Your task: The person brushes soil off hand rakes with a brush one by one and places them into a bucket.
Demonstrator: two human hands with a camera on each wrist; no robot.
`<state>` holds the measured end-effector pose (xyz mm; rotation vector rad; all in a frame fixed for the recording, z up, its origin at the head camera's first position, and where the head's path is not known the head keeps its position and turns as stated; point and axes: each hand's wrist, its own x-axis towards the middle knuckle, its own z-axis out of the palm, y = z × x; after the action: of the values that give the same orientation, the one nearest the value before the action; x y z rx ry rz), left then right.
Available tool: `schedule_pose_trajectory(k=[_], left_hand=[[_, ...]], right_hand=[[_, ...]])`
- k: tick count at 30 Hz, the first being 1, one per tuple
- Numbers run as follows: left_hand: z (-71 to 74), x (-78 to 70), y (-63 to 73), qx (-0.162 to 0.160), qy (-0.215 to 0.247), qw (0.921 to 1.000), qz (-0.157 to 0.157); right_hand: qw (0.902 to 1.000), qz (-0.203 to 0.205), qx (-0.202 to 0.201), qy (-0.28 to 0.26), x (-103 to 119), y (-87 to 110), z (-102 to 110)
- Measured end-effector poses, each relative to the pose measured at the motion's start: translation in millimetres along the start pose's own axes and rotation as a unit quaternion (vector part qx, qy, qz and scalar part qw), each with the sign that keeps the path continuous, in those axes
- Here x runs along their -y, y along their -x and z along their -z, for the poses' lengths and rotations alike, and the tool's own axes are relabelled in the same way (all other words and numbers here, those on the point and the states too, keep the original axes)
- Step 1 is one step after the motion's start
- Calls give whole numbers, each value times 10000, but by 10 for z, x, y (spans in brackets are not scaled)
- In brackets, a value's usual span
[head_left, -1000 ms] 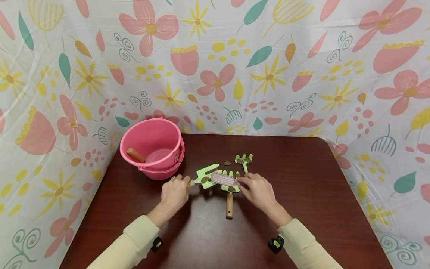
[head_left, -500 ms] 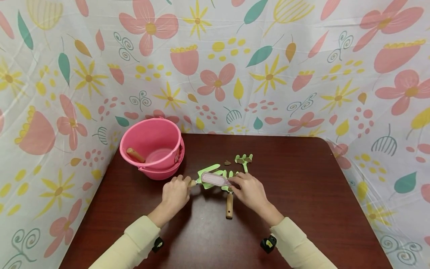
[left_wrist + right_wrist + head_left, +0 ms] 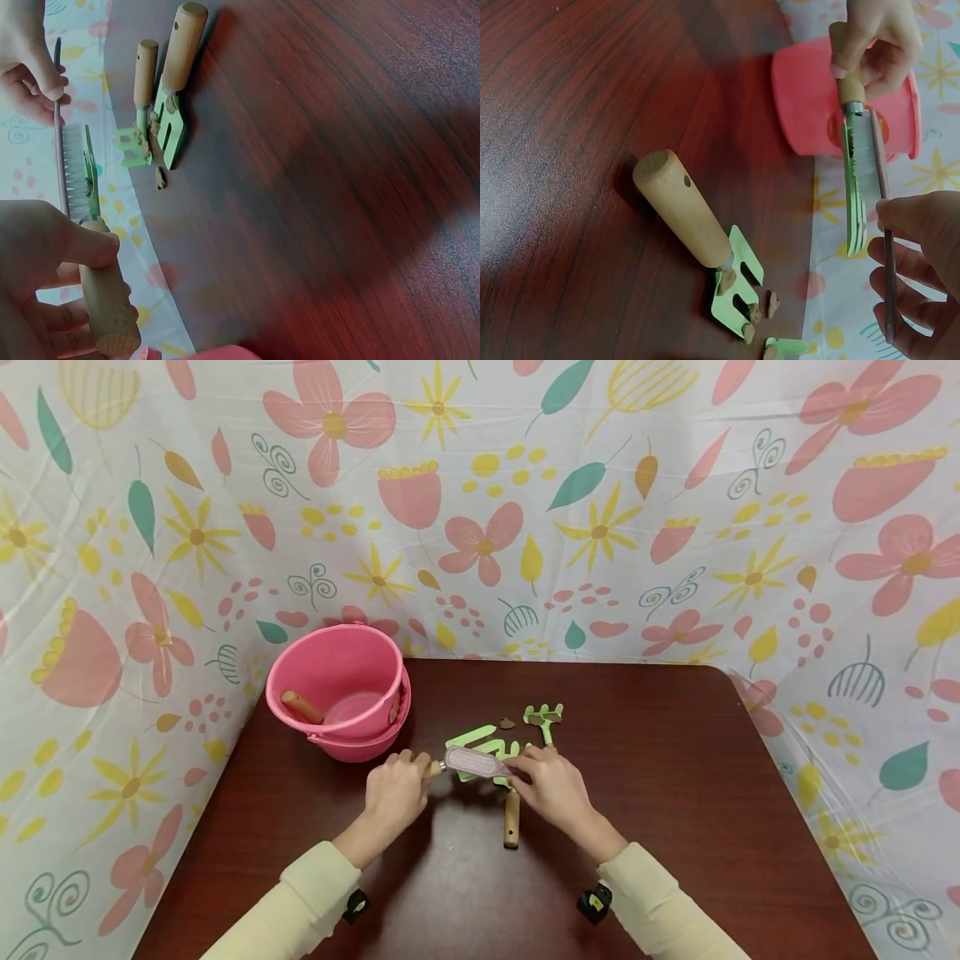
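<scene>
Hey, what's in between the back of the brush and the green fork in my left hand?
The pale bristles of the brush, pointing toward the green fork. Both wrist views show this side-on.

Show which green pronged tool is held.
The wooden-handled green fork in the left hand; both other green pronged tools lie on the dark brown table.

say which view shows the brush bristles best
The left wrist view: the brush is side-on, its bristles a clear row. The right wrist view shows them less distinctly; the head view only the brush's back.
</scene>
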<state>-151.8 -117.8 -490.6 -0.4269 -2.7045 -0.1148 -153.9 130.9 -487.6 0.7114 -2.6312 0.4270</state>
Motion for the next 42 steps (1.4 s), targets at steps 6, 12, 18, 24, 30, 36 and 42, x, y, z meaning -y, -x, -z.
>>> schedule_pose_trajectory(k=[6,12,18,24,30,36,42], left_hand=[[11,24,7,35,15,10000,24],[-2,46,13,-18,27,10000,50],[-15,66,26,-105,25,9999,48],[1,116,50,-82,-19,9999,139],[10,166,57,-136,41,9998,160],[15,175,58,-136,98,9997,173],[14,187,59,-98,126,9997,172]], right_hand=[[9999,81,-41,105,-16,-6,5],[9998,66,-119,148,-36,5,18],[9998,-3,-112,139,-58,27,30],[9995,-114,-161,243,-114,54,45],[9991,-156,-153,365,-207,73,59],[9990,-197,-158,382,-240,71,72],[9984,-244,-305,410,-238,63,96]])
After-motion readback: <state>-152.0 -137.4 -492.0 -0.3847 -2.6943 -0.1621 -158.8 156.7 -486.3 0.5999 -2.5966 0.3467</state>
